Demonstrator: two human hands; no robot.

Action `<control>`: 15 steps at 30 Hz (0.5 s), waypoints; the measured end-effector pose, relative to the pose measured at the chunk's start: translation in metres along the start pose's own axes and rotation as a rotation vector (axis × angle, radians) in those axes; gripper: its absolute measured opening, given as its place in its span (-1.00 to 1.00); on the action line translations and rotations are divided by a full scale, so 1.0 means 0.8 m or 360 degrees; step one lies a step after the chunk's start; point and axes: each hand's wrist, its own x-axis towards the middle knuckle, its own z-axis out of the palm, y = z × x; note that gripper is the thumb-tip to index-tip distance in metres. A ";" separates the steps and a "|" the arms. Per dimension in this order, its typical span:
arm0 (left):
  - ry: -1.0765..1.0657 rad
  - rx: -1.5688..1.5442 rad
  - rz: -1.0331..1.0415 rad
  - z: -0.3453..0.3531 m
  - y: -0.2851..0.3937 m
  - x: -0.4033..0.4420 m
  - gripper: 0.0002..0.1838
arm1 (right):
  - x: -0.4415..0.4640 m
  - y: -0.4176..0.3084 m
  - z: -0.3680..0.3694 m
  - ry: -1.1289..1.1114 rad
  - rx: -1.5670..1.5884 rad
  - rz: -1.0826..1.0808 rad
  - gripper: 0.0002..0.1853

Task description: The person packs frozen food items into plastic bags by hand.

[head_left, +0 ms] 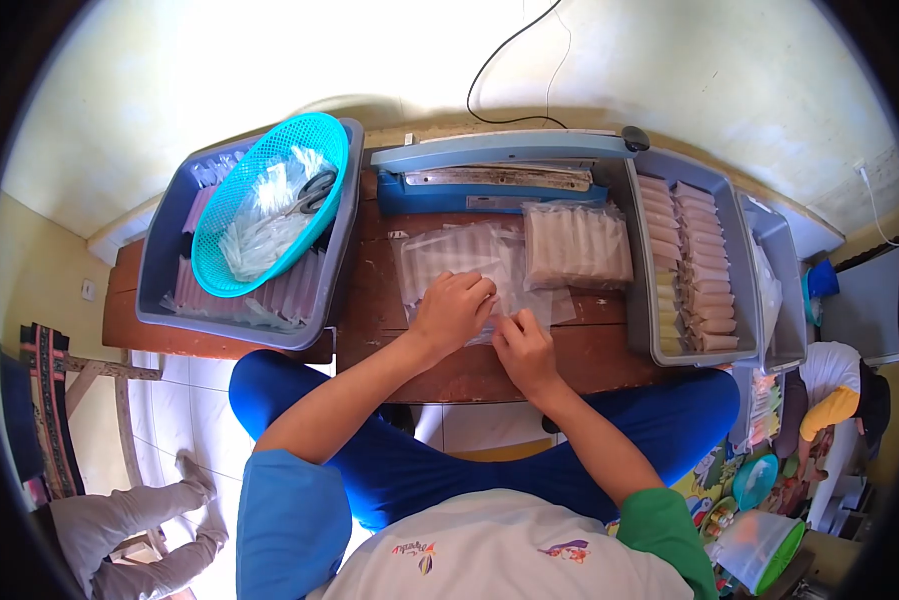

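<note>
In front of me, clear plastic bags [439, 255] lie flat on the brown wooden table [449, 378]. My left hand [456, 308] is closed at their near edge, with its fingers bent in a pinch. Close beside it, my right hand [525, 350] is closed too, thumb and forefinger together on the clear plastic. Both hands appear to grip the same bag, though its edge is partly hidden by the fingers. Just beyond the right hand sits a filled clear pack [577, 245] of several pale, stick-shaped pieces.
A blue heat sealer [489, 190] stands along the back. On the left, a grey tub [319, 325] carries a turquoise basket [204, 250] with plastic wrappers and scissors [314, 192]. A grey crate [644, 320] of wrapped sticks stands right. Other people are at both sides.
</note>
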 end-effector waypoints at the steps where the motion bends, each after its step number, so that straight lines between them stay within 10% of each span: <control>1: -0.0009 0.0004 0.0000 0.001 0.000 0.000 -0.92 | -0.001 0.004 0.004 -0.0015 -0.0043 0.0011 -0.77; 15: -0.0127 -0.0025 -0.0028 0.004 0.001 -0.004 -0.91 | -0.006 0.010 0.006 -0.0347 0.0082 0.0414 -0.68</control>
